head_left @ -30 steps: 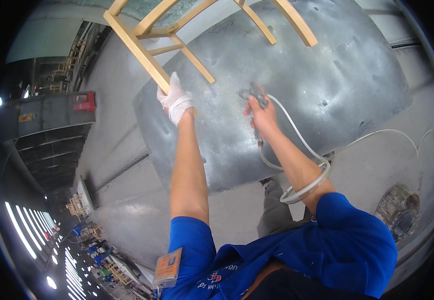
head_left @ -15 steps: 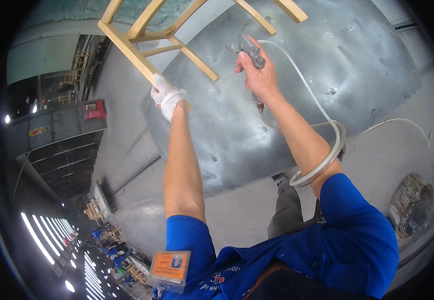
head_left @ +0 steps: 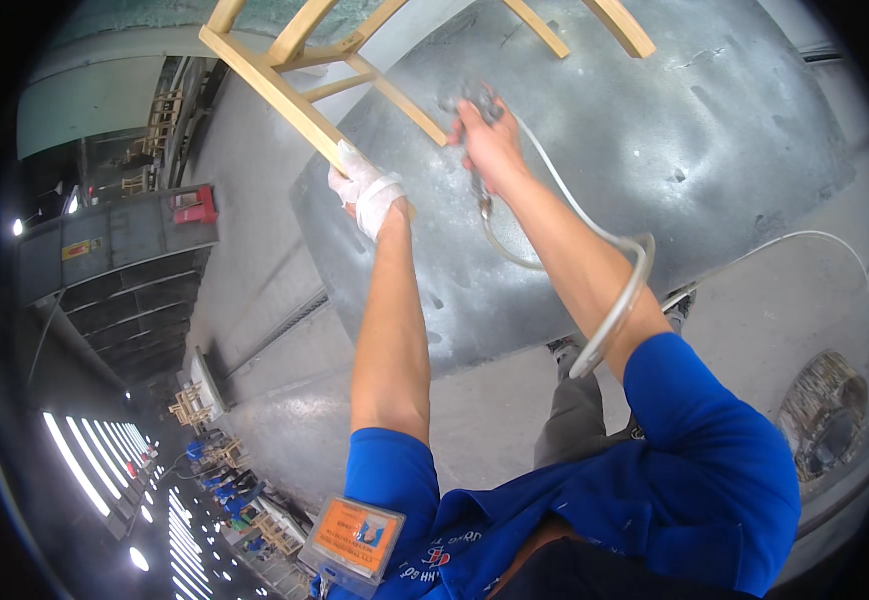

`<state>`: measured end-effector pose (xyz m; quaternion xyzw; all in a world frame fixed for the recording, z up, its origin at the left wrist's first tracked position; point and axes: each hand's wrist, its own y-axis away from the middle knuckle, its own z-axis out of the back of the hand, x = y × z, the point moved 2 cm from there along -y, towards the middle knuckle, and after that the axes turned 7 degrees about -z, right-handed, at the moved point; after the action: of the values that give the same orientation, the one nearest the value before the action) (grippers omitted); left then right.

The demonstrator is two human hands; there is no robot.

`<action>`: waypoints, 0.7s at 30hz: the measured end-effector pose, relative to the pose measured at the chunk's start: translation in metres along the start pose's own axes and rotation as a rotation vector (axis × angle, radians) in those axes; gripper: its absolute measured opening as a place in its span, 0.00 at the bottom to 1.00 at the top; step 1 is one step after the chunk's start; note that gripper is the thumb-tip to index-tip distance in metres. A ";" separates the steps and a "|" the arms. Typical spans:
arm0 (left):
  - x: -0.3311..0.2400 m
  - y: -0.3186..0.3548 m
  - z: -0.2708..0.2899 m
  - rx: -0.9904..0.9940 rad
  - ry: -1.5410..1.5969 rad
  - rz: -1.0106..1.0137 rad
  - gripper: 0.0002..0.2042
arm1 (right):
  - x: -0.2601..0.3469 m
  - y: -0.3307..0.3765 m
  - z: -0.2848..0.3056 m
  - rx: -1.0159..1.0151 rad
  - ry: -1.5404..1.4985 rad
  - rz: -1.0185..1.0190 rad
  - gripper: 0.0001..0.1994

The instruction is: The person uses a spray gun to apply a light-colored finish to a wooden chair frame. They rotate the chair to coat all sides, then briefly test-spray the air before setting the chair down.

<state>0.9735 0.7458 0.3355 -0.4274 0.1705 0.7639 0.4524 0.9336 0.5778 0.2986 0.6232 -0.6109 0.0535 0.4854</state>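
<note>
The left hand [head_left: 366,192] is covered by a white wrap [head_left: 384,192]; behind it, a blue short-sleeved shirt [head_left: 699,465] is worn (an orange badge [head_left: 354,537] is hung by the left sleeve [head_left: 391,468]), with grey trousers [head_left: 568,420].

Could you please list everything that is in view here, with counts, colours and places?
Wooden frame: one, pale wood, top, left of centre
Gun-shaped tool: one, grey, slightly blurred, upper centre
Hose: at least one, whitish, centre to right edge
Metal sheet: one, grey, centre
Round container: one, brownish grey, lower right
Box-like object: one, red, left
Lights: many, white, lower left
Badge: one, orange, bottom
Shirt: one, blue, bottom
Trousers: one pair, grey, below centre
Left hand: one, white-covered, holding the wooden frame
Right hand: one, bare, holding the gun-shaped tool
</note>
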 end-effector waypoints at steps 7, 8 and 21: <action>-0.010 -0.011 -0.006 0.055 0.012 0.014 0.34 | -0.060 0.055 0.105 -0.127 0.178 -0.082 0.29; -0.011 -0.013 -0.007 0.059 0.008 0.006 0.34 | -0.062 0.055 0.110 -0.160 0.219 -0.078 0.30; -0.031 -0.018 -0.012 0.113 0.074 0.054 0.38 | 0.007 0.028 0.078 0.335 0.099 0.278 0.32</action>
<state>1.0010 0.7312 0.3557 -0.4245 0.2413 0.7487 0.4483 0.8718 0.5267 0.2780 0.6016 -0.6489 0.2511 0.3924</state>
